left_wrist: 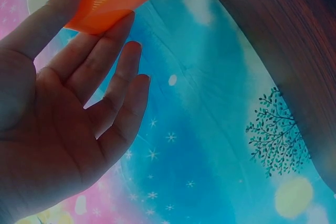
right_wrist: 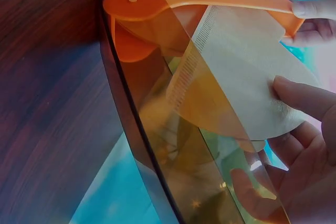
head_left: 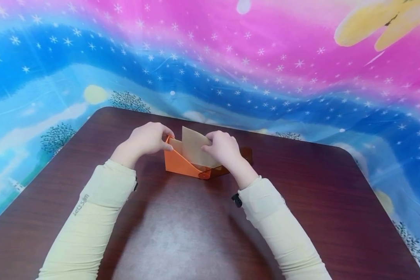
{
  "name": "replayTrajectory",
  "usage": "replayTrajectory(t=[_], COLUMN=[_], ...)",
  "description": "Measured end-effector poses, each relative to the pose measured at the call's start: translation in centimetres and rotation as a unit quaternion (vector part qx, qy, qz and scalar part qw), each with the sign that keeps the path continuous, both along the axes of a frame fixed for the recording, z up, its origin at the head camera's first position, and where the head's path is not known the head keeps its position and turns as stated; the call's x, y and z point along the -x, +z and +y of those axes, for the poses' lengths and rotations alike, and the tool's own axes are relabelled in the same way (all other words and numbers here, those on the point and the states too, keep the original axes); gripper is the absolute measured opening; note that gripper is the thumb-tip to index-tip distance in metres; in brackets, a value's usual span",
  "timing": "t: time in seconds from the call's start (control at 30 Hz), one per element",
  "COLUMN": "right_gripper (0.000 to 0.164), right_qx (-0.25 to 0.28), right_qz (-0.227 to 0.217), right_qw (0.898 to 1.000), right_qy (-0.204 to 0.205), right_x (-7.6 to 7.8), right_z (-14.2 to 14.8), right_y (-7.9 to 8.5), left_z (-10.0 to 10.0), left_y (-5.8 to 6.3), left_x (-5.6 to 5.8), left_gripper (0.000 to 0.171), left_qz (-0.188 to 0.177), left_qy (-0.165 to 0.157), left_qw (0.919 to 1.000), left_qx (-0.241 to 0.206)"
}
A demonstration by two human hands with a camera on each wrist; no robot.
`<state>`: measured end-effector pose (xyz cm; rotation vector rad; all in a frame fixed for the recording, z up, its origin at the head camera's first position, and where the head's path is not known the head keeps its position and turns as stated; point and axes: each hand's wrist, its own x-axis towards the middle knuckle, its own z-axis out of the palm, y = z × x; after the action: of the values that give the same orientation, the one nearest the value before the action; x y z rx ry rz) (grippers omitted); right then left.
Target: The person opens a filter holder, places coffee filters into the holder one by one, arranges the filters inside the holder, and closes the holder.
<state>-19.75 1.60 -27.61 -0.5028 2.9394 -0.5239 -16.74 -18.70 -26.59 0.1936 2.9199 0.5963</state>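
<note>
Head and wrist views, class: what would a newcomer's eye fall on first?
The vivid pink-and-blue snowflake backdrop fills the space behind the dark table. At the head view's middle is an orange box, its see-through lid open. The left hand grips its corner; the right hand pinches pale paper.

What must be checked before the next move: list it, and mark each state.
1. Left hand steadying the orange box: ok, thumb and fingers pinch its corner.
2. Right hand gripping the paper filter: ok, pinched at its edge.
3. Tinted lid open: ok, swung away from the box.
4. Filter clear of the box: not ok, lower part behind the near wall.
5. Only one filter pinched: cannot tell.
</note>
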Motion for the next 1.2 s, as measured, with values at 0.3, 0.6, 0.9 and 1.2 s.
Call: replayTrajectory(t=[0.3, 0.6, 0.9, 1.2], right_gripper=[0.017, 0.022, 0.018, 0.009], right_qx=[-0.006, -0.011, -0.013, -0.023], right_qz=[-0.002, -0.005, -0.007, -0.007], right_qw=[1.0, 1.0, 1.0, 0.999], right_qy=[0.004, 0.011, 0.017, 0.023], right_x=[0.0, 0.0, -0.2, -0.3], right_z=[-0.6, -1.1, -1.5, -2.0], right_y=[-0.8, -1.8, -2.1, -3.0], left_z=[-0.1, -0.3, -0.3, -0.3], left_y=[-0.3, -0.3, -0.2, -0.2], left_x=[0.3, 0.4, 0.3, 0.2], left_gripper=[0.039, 0.039, 0.039, 0.035], left_qz=[0.007, 0.006, 0.004, 0.003], left_qy=[-0.004, -0.013, -0.016, -0.014], left_qw=[0.9999, 0.9998, 0.9997, 0.9998], left_qx=[0.006, 0.016, 0.016, 0.013])
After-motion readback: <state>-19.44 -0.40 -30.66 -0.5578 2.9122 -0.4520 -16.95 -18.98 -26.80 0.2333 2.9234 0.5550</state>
